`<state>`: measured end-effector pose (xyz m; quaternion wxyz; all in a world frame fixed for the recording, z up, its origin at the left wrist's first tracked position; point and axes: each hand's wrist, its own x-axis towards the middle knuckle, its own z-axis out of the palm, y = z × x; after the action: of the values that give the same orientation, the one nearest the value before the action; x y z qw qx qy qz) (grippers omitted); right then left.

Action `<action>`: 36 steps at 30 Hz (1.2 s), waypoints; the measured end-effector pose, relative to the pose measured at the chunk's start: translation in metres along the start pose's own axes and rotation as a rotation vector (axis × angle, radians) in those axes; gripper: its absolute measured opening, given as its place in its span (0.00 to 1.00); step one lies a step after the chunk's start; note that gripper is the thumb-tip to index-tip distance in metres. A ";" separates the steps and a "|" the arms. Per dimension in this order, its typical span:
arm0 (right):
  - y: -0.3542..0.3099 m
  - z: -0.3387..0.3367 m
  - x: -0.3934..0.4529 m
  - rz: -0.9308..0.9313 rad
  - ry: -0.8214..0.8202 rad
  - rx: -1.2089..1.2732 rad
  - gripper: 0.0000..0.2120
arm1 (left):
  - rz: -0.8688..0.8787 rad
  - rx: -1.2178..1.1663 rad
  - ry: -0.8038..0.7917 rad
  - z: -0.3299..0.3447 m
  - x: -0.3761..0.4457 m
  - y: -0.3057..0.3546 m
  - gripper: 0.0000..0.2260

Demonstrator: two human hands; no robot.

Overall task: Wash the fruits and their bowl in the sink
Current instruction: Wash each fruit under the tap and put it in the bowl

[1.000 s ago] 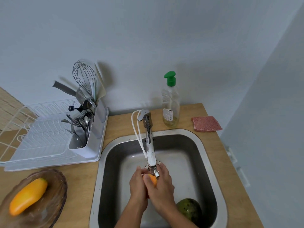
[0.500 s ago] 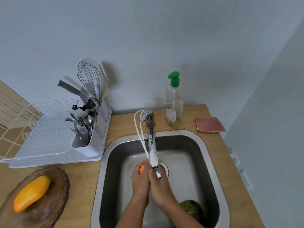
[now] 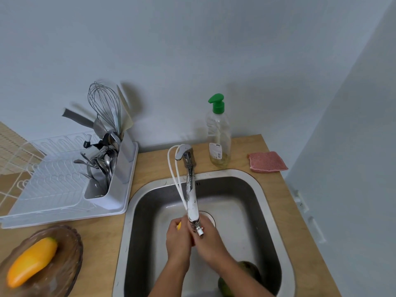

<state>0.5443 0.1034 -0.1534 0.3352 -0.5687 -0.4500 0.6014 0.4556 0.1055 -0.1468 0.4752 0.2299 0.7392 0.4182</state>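
Observation:
My left hand (image 3: 178,241) and my right hand (image 3: 209,241) are clasped together under the tap spout (image 3: 192,202), over the steel sink (image 3: 270,202). Between them they hold a small orange-yellow fruit (image 3: 179,225); only a sliver shows at the left thumb. A green round fruit (image 3: 250,270) lies in the sink's near right corner, partly hidden by my right forearm. The brown glass bowl (image 3: 70,264) stands on the counter at the lower left with a long yellow-orange fruit (image 3: 32,261) in it.
A white dish rack (image 3: 53,189) with a cutlery holder and a whisk sits left of the sink. A soap bottle with a green pump (image 3: 218,133) and a pink sponge (image 3: 267,161) stand behind the sink. A wall closes in the right side.
The held fruit has turned within my hands: its orange showed between them, then at the left thumb, and now is nearly covered. The hands stay under the spout.

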 end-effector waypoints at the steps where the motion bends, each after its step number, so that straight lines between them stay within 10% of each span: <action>1: 0.006 0.006 -0.008 -0.038 -0.012 -0.050 0.17 | -0.012 -0.009 -0.028 -0.001 0.001 0.002 0.08; 8: 0.019 -0.007 0.016 0.319 0.194 0.167 0.15 | 0.021 0.040 -0.214 0.006 -0.018 -0.003 0.09; 13: 0.014 0.001 -0.012 0.097 0.109 0.000 0.13 | -0.022 0.061 -0.178 0.007 -0.007 -0.013 0.11; 16: 0.027 0.013 -0.009 0.065 0.107 -0.213 0.28 | -0.096 -0.084 -0.202 0.006 -0.001 -0.013 0.12; 24: 0.006 -0.008 0.030 0.265 0.203 0.094 0.09 | -0.096 -0.076 -0.180 0.001 -0.016 0.000 0.14; 36: 0.042 -0.014 -0.010 0.385 0.220 0.160 0.08 | 0.170 0.267 -0.175 -0.024 -0.008 -0.024 0.13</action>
<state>0.5636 0.0811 -0.1875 0.3053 -0.6779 -0.2450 0.6223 0.4388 0.0772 -0.1583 0.4659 0.3881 0.7220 0.3332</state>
